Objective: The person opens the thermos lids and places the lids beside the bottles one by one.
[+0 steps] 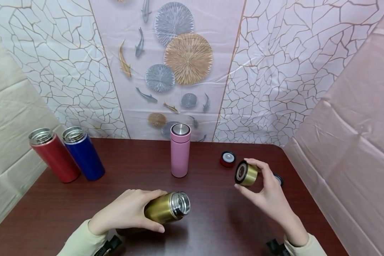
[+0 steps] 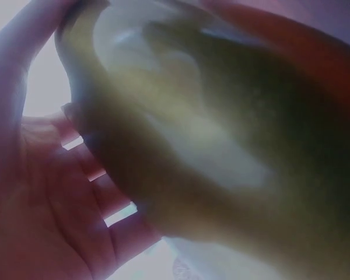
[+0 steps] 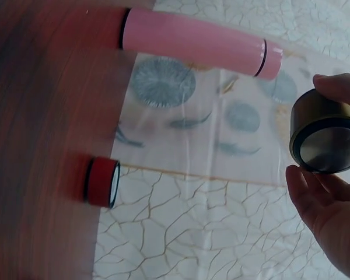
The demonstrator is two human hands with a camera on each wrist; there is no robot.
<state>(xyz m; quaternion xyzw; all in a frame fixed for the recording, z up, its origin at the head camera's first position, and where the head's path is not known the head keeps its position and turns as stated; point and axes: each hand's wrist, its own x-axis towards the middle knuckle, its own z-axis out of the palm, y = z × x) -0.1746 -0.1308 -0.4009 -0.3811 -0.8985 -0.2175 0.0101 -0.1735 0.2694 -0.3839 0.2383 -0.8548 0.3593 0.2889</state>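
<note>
My left hand (image 1: pixel 132 209) grips a gold thermos flask (image 1: pixel 160 209), tilted with its bare steel mouth pointing right. In the left wrist view the gold body (image 2: pixel 163 128) fills most of the picture, blurred, with the left fingers (image 2: pixel 99 186) along its side. Over the right part of the table my right hand (image 1: pixel 268 195) pinches the gold lid (image 1: pixel 250 175) between thumb and fingers, its underside turned left toward the flask. The right wrist view shows the lid's shiny top (image 3: pixel 331 146) with its dark rim.
A closed pink thermos (image 1: pixel 180 156) stands upright at the back middle. Lidless red (image 1: pixel 56 158) and blue (image 1: pixel 85 158) flasks stand at the left. A red lid (image 1: pixel 228 159) lies underside up at the back right; another lid (image 1: pixel 278 179) is partly hidden behind my right hand. Patterned cloth (image 1: pixel 259 89) hangs behind.
</note>
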